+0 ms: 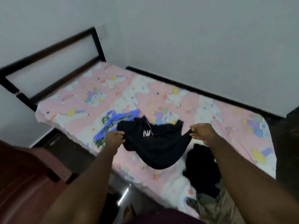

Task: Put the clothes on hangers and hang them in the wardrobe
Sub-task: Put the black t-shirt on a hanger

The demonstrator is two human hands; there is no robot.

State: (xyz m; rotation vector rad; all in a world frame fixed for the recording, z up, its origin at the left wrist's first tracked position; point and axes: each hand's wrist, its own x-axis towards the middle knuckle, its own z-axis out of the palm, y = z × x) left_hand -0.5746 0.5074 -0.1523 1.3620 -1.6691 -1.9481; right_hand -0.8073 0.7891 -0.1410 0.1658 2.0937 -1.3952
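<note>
Between both hands, sagging black shirt [155, 147]

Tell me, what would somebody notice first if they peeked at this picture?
Probably the black shirt stretched in mid-air between the left hand and the right hand, over the pink cartoon bedsheet. Next, the blue hangers lying on the bed behind the left hand.

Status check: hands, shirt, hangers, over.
Left hand and right hand each pinch an edge of the black shirt, lifted over the bed. Not on a hanger yet. Hangers piled beside left hand. More clothes waiting.
</note>
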